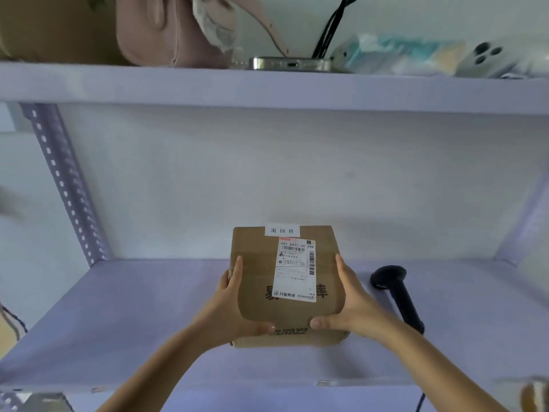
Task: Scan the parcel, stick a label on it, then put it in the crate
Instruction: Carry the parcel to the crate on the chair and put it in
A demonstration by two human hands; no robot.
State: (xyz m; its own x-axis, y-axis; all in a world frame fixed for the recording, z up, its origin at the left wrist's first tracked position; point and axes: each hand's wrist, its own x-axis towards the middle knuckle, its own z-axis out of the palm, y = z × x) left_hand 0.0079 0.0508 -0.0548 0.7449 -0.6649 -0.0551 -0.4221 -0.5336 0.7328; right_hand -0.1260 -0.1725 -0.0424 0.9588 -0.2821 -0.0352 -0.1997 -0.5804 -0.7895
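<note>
A brown cardboard parcel (258, 281) sits in the middle of the lower shelf (118, 322), gripped on both sides. My left hand (234, 304) clasps its left edge and my right hand (347, 307) its right edge, thumbs on the near top. A white shipping label with barcodes (295, 270) covers the parcel's top, and a small white sticker with three printed characters (282, 230) sits at its far edge. A black handheld scanner (395, 292) lies on the shelf just right of my right hand. No crate is in view.
An upper shelf board (267, 87) carries a pink bag (166, 34), a phone (291, 64) with black cables, and plastic-wrapped packs (416, 55). A perforated metal upright (65, 179) stands at the left. White wall lies behind the parcel.
</note>
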